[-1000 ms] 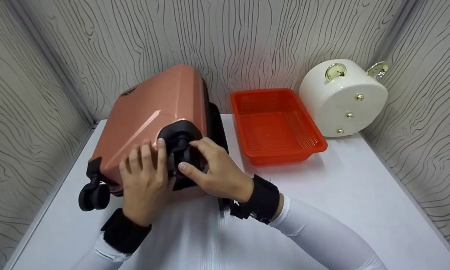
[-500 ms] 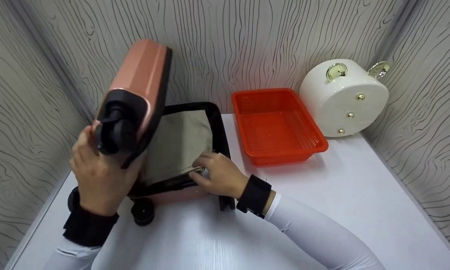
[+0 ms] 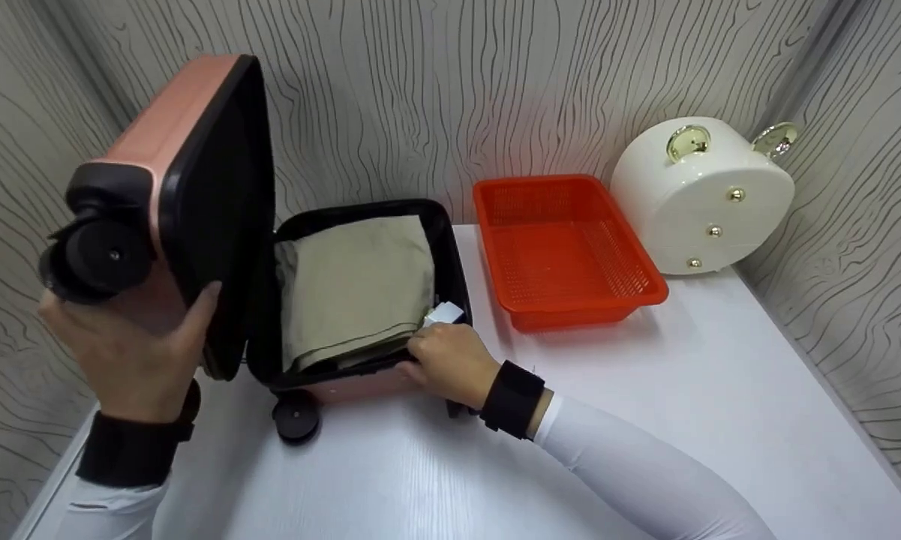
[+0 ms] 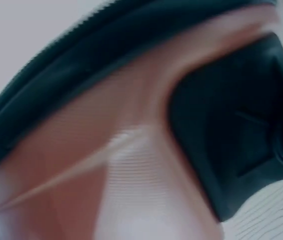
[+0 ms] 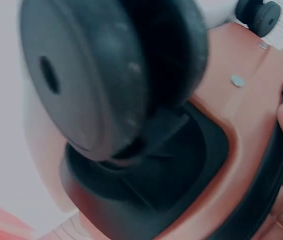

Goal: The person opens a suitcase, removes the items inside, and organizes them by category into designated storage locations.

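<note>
I find the suitcase (image 3: 367,386) on the white table (image 3: 608,427), left of the red basket (image 3: 581,309), its lid (image 3: 221,195) raised and tilted leftward. The left hand (image 3: 131,352) grasps the lid near a black wheel (image 3: 109,255), thumb over the edge. The right hand (image 3: 454,364) grips the near right part of the base's rim; on the right wrist view I note the thumb on the outer side and fingers curled beyond. Folded beige cloth (image 3: 360,277) lies in the base. A small white item (image 3: 444,313) shows just beside the right fingers; I cannot tell whether they hold it. A white drum (image 3: 705,210) with gold fittings stands just beside the basket.
</note>
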A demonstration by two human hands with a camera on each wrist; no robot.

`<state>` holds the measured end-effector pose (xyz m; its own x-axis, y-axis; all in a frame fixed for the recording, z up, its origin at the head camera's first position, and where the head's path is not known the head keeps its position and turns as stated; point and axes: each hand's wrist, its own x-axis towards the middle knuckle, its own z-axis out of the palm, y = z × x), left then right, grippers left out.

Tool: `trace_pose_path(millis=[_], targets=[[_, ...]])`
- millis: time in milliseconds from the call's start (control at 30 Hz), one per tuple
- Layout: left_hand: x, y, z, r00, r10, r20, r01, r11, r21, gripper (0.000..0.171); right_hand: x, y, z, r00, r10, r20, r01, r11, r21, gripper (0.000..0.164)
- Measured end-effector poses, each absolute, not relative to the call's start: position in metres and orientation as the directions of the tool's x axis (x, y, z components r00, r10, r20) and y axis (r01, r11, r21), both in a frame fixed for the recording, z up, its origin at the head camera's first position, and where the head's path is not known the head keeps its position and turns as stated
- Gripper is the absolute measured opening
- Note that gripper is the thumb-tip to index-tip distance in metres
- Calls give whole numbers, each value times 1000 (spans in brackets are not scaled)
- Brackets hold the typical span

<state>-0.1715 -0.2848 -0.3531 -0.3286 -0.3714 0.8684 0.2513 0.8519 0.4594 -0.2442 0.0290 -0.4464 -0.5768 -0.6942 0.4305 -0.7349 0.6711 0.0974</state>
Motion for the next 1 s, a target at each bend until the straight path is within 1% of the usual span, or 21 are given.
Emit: trace_pose_path(millis=[100,233,300,367,433,533,633,800,867,1000], targets=[[-173,-287,-360,-332,-356,873,245,862,445,115,-242,33,-451,-559,-695,453,-733,669,123,35],[-174,-291,-366,-367,-324,872,250,869,428,110,-238,40,-454,-538,-691,482,-739,662,123,35],[-174,-293,-366,-377,-314,872,262,866,425,108,-237,45,-454,-536,-686,492,-740,662,118,35],[-174,-294,-364,-387,-316,866,267,861,433,102,-238,50,-453,-544,-678,495,-735,669,108,35],[-174,-294,-364,-397,-346,850,267,843,468,95,-239,55,-453,-559,-665,496,-725,682,97,35],[-176,-300,-372,-418,-434,798,238,796,557,86,-240,62,-452,-579,-647,495,-713,697,77,34],[-178,-315,-387,-447,-533,719,171,738,653,86,-238,67,-453,-577,-645,502,-712,698,78,33],[-179,-342,-404,-534,-696,481,-19,578,816,86,-233,68,-456,-546,-644,536,-716,691,100,36],[-179,-352,-408,-559,-726,400,-84,530,844,87,-232,67,-457,-542,-641,544,-714,693,105,37],[-179,-365,-418,-613,-736,287,-158,470,868,88,-233,67,-457,-548,-643,535,-714,693,101,36]])
